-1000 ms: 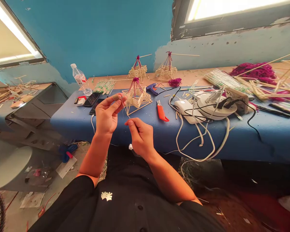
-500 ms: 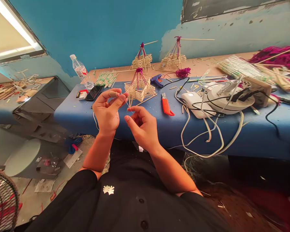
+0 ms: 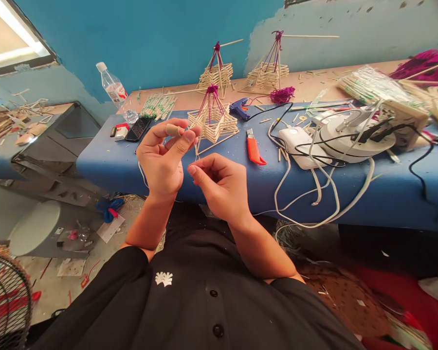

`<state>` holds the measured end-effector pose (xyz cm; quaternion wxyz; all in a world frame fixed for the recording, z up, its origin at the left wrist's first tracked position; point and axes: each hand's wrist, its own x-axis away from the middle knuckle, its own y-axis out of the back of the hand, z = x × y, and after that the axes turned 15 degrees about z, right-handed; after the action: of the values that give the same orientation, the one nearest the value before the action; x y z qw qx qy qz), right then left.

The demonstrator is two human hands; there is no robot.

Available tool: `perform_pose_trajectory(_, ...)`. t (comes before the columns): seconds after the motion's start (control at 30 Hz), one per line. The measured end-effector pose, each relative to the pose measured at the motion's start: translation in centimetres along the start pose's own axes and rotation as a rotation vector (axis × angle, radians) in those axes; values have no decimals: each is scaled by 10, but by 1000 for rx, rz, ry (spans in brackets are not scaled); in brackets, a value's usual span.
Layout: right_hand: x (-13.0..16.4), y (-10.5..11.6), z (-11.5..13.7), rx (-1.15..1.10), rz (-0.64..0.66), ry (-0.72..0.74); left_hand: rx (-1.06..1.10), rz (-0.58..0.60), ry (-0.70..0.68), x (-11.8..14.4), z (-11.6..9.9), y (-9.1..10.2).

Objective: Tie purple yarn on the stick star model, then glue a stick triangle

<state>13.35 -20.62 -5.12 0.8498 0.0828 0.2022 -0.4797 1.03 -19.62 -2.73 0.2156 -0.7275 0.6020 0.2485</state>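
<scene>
My left hand [image 3: 162,158] is raised over the front of the bench, its thumb and index finger pinched together. A tan bandage [image 3: 174,130] is wrapped round that index finger. Just below and to the right, my right hand [image 3: 222,182] is also closed in a pinch. A thin pale strand [image 3: 196,158] shows faintly at the right fingertips; what the left fingers hold is too small to make out. Directly behind the hands stands a small stick frame [image 3: 219,127] with purple yarn [image 3: 212,89] gathered at its peak.
Two similar frames [image 3: 216,75] [image 3: 268,75] stand at the back. A red-handled cutter [image 3: 254,149], a blue glue gun [image 3: 240,109] and tangled white cables [image 3: 306,218] lie to the right. A phone [image 3: 139,128] and a bottle [image 3: 113,88] are on the left.
My right fingers have closed into a tighter pinch near the left hand. The view has shifted slightly, so the bench items sit higher in the picture.
</scene>
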Motion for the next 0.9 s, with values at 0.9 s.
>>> perform_pose_trajectory(0.9,-10,-3,-9,808,-440,591,-244,-158,-422,6,-11,-21)
